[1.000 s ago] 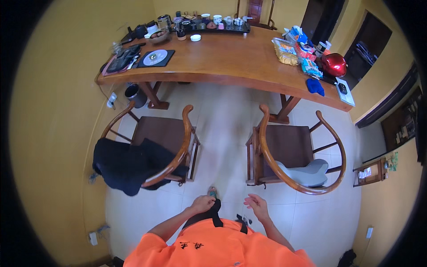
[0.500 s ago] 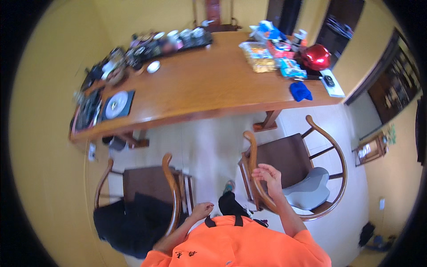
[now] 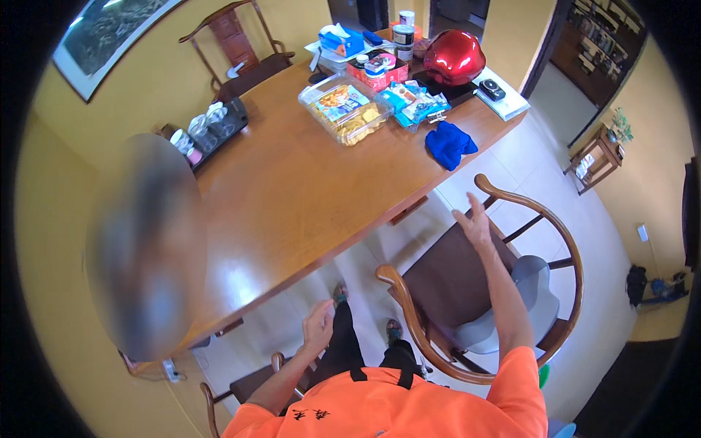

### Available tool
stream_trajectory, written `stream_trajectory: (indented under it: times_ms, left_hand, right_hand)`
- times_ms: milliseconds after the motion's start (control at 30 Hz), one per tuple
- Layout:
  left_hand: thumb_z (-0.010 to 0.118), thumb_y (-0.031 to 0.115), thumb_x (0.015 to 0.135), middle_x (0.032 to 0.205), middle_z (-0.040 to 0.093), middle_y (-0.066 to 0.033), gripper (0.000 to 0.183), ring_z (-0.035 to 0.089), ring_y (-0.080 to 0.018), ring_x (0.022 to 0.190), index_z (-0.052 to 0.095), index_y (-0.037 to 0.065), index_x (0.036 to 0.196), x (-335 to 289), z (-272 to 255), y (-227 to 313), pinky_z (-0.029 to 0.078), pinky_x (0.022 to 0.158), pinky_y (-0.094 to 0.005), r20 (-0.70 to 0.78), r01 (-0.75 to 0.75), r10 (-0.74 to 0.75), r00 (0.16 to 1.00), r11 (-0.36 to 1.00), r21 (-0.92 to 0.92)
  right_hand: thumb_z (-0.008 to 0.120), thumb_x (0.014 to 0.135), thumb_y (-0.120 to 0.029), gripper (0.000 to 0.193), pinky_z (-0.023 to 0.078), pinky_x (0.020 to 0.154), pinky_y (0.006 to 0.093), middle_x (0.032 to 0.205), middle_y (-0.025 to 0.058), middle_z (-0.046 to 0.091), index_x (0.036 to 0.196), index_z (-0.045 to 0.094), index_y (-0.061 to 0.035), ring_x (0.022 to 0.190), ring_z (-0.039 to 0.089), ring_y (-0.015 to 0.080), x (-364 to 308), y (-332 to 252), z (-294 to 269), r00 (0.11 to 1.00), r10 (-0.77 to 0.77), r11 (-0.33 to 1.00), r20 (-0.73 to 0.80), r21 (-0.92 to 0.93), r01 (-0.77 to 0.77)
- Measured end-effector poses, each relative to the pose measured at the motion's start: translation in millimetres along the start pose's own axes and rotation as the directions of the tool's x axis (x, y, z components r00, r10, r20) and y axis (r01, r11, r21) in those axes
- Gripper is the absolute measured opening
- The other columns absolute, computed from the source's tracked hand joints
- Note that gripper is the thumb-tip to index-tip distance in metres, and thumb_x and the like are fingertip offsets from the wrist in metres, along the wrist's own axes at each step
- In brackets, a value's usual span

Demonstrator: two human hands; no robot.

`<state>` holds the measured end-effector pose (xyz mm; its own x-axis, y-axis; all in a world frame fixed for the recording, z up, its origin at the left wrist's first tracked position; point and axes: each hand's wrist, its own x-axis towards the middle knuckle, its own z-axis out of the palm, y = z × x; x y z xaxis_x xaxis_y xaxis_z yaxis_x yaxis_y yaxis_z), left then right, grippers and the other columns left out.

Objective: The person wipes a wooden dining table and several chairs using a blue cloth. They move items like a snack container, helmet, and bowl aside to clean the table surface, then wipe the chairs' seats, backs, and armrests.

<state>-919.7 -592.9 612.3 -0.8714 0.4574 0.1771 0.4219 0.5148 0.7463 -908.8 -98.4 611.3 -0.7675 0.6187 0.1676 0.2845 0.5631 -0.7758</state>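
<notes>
Reaching forward, the right hand (image 3: 475,223) hangs open with fingers spread above the dark seat of the round-backed wooden chair (image 3: 467,281), holding nothing and touching nothing that can be made out; the chair's curved arm rail runs just beyond and to the right of it, and a grey cushion (image 3: 529,292) lies on the seat nearer the body; the left hand (image 3: 319,328) is low, loosely open and empty, beside the person's dark trouser leg; ahead of both hands stretches the wooden table (image 3: 292,197), with a blue cloth (image 3: 447,144) lying past the right hand.
</notes>
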Motion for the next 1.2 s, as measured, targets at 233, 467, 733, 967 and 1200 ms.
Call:
stream_trajectory:
  times_ms: [233,467,733,967,1200]
  left_hand:
    - [0.057,-0.004,0.081,0.122,0.059,-0.0191,0.034,0.056,-0.0382,0.113,0.063,0.002,0.114,166.7,-25.9,-52.5,0.044,0.098,-0.0461,0.033,-0.212,0.21,0.977,0.976,0.052]
    - [0.059,0.002,0.083,0.134,0.051,-0.018,0.038,0.051,-0.0375,0.122,0.06,0.005,0.121,248.1,-40.9,-108.6,0.039,0.103,-0.0485,0.166,-0.279,0.255,0.953,0.949,0.149]
    - [0.061,0.008,0.089,0.131,0.055,-0.0166,0.036,0.055,-0.0337,0.118,0.059,0.004,0.125,311.0,-21.8,-96.4,0.043,0.101,-0.0418,0.174,0.024,0.009,0.985,0.983,-0.183]
    - [0.064,0.024,0.095,0.111,0.061,-0.0117,0.048,0.062,-0.0174,0.094,0.046,0.004,0.135,480.5,33.8,-65.7,0.054,0.078,-0.0343,0.31,0.498,-0.432,0.847,0.439,-0.748]
    - [0.073,0.013,0.084,0.083,0.062,-0.0034,0.024,0.061,-0.016,0.072,0.054,0.011,0.1,559.1,49.5,-70.9,0.054,0.067,-0.0353,0.444,0.617,-0.471,0.762,0.319,-0.72]
  right_hand:
    - [0.076,0.077,-0.049,0.093,0.036,0.107,0.0517,0.144,0.0266,0.04,0.148,0.034,-0.0078,0.132,0.04,0.0435,149.5,19.9,27.0,0.987,0.069,0.923,-0.148,-0.365,-0.12]
    - [0.074,0.076,-0.043,0.073,0.036,0.102,0.0609,0.145,0.0243,0.039,0.139,0.048,-0.0158,0.133,0.039,0.0415,235.6,-4.2,99.8,0.927,0.215,0.788,-0.308,-0.506,-0.351]
    - [0.07,0.062,-0.021,0.048,0.038,0.102,0.0587,0.135,0.0205,0.049,0.11,0.064,-0.0145,0.128,0.045,0.046,90.7,-119.1,211.7,0.963,-0.247,0.86,-0.11,-0.483,0.166]
    - [0.075,0.065,-0.027,0.049,0.023,0.111,0.0612,0.142,0.0171,0.046,0.111,0.064,-0.0178,0.137,0.039,0.039,77.7,-162.0,219.3,0.903,-0.336,0.896,0.267,-0.205,0.394]
    - [0.072,0.066,-0.026,0.048,0.024,0.11,0.0597,0.142,0.0174,0.045,0.112,0.064,-0.0187,0.137,0.037,0.0407,127.1,-120.4,189.6,0.969,-0.227,0.922,0.093,-0.3,0.244]
